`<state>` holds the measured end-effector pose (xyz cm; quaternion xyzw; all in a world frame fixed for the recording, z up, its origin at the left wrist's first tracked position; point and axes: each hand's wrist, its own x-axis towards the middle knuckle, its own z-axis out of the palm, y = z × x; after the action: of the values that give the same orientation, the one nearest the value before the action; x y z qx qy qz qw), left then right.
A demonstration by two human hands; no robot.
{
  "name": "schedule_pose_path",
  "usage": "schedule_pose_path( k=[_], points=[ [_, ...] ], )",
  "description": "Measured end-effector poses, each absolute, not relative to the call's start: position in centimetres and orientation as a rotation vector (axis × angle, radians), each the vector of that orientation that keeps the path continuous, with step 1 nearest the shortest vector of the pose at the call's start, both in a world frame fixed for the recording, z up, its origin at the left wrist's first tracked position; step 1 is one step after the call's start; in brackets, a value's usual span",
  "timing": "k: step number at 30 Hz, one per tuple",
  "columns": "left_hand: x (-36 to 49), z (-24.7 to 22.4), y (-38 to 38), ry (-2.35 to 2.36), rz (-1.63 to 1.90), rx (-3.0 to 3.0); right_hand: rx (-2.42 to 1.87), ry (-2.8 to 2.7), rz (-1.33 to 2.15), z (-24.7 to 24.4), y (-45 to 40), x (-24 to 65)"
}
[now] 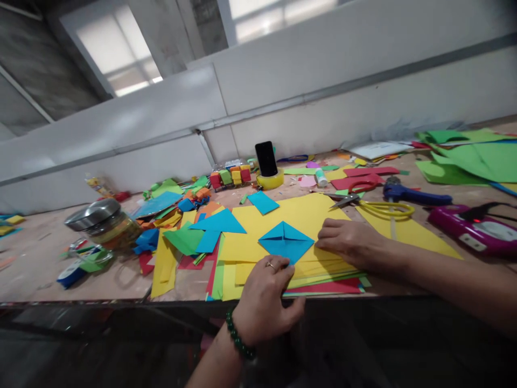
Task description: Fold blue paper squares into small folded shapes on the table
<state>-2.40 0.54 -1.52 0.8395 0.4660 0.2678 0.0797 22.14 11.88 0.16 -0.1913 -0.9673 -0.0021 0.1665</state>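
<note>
Folding is partway along in the head view: the blue paper already has two corners creased to a centre line, a kite shape, and lies on the yellow sheets. Further folds seem left. The left hand presses its near tip with curled fingers; the right hand lies flat beside it, holding nothing. Paper scraps, scissors and a jar litter the worn bench; pale panels and bright windows stand behind.

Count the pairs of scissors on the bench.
2. Yellow-handled scissors lie on the yellow paper beyond the right hand; red-handled scissors sit just behind them. More may be hidden under the paper piles.
</note>
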Motion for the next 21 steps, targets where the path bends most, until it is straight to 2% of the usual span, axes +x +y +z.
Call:
schedule_pose_path(
  k=[3, 8, 15, 18, 21],
  points=[
    [-2.1, -1.2, 0.8, 1.451, 0.768, 2.499, -0.435, -2.802, -0.137, 0.9, 10.9, 19.9],
    [-2.1, -0.8, 0.5, 1.501, 0.713, 2.522, -0.273, -2.933, 0.033, 1.0, 10.0, 17.8],
    [-2.6, -0.7, -0.3, 1.522, 0.725, 2.495, -0.780, -2.795, 0.053, -0.2, 10.4, 22.6],
    [-2.1, -0.8, 0.1, 1.564, 0.665, 2.538, -1.090, -2.741, -0.060, 0.7, 9.8, 21.6],
    [-1.7, -0.7, 0.5, 1.607, 0.612, 2.561, -1.159, -2.703, -0.101, 1.5, 9.5, 19.2]
  ],
)
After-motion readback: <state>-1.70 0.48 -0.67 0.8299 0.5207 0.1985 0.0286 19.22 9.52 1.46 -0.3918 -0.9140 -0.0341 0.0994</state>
